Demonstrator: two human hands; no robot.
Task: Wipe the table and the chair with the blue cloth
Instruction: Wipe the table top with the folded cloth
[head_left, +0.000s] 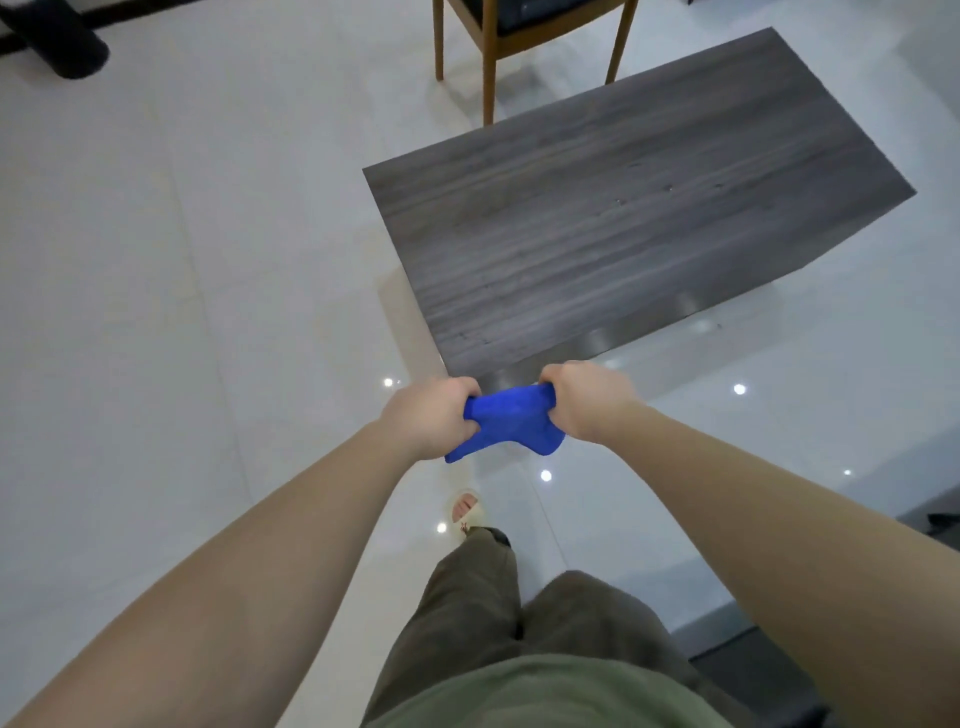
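Note:
A bunched blue cloth (511, 423) hangs in the air between my two hands, just in front of the near edge of the table. My left hand (428, 415) grips its left end and my right hand (587, 397) grips its right end, fingers curled into the fabric. The dark grey wood-grain table (623, 208) stretches away to the upper right, its top bare apart from a few small specks. Beyond its far left corner stands a wooden chair (519, 41) with a dark seat, only its legs and seat front in view.
Glossy white floor tiles (182, 260) surround the table. A black cylindrical object (62, 47) lies at the top left. My legs and a sandalled foot (465, 506) are below the hands. A dark object (930, 514) shows at the right edge.

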